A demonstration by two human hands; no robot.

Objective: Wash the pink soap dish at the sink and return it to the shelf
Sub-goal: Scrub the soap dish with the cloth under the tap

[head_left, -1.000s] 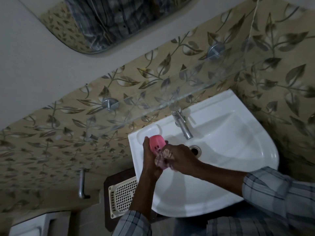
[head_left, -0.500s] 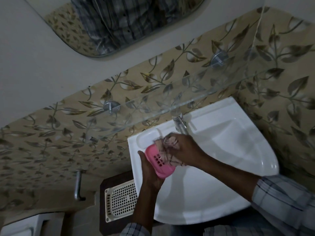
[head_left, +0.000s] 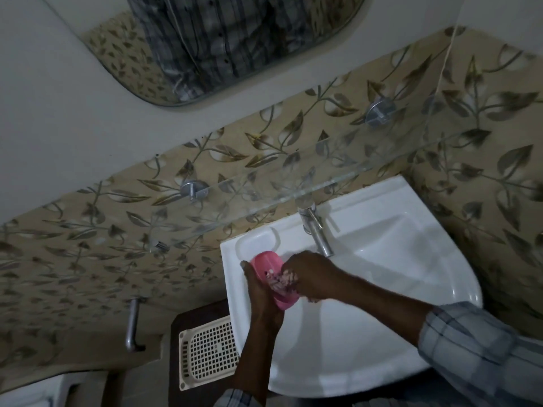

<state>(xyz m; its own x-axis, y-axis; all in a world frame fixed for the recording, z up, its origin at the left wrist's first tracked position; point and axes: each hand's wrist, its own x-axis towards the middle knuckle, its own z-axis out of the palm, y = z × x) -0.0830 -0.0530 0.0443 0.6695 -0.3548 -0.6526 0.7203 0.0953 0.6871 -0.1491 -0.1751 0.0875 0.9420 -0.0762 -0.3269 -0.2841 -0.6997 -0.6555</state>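
Far left, below the sink level: cream perforated plastic tray (head_left: 209,355) on a dark brown stand, touching or just beside the left edge of the white ceramic corner sink (head_left: 382,333); not in use.

Left hand (head_left: 261,292): closed around the oval pink plastic soap dish (head_left: 271,277), gripping it from the left side and underneath, over the sink's left edge, just in front of the moulded soap recess at the back-left corner; dish tilted, slotted face toward the right hand.

Right hand (head_left: 313,279): closed on a pale, dark-flecked scrubbing cloth (head_left: 282,279), pressing it against the dish's face; judged mid-scrub, rinse and return not yet done.

Behind the right hand: chrome tap (head_left: 316,233) at the sink's back edge; cannot tell whether water is running.

Above, running left to right across the wall: clear glass shelf (head_left: 293,189) on round metal brackets, its front edge overhanging the back edge of the sink.

Risks, as judged:
- wet or soapy plastic could slip from a one-sided left-hand grip; since the dish sits at the sink's left edge, a slip may drop it outside the basin onto the tray or floor;
- hard scrubbing pushes toward the left palm; a loosened grip would let the dish twist;
- the glass edge is hard to see in this dim light; lifting the dish straight up could knock it against the shelf;
- a dripping dish may slide on the glass.
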